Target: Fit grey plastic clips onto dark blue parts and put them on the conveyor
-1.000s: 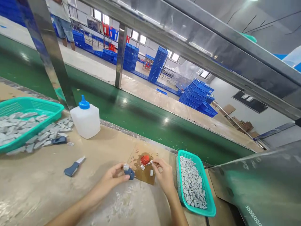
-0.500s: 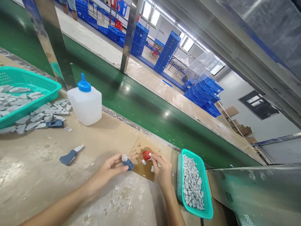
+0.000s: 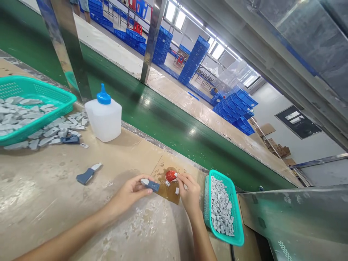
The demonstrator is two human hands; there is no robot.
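The small white piece [image 3: 175, 175] is pinched between the closed fingertips of the right hand [image 3: 189, 190], at the right edge of the red cap [image 3: 170, 176]; whether the cap is touched cannot be told. The dark blue piece [image 3: 154, 186] is clamped between the thumb and fingers of the left hand [image 3: 137, 190], left of the cap. The white piece could be dropped, being so small, and slipping could be caused by wetness from the board [image 3: 171, 198] under the cap; the cap could be tipped if pushed. Counted are one cap; one bottle [image 3: 103, 121], far left of it; two green baskets, one far left [image 3: 62, 110], one right [image 3: 236, 203]; three dark blue pieces, one held, two left of the cap; at least two loose white pieces [image 3: 177, 190] near the cap.
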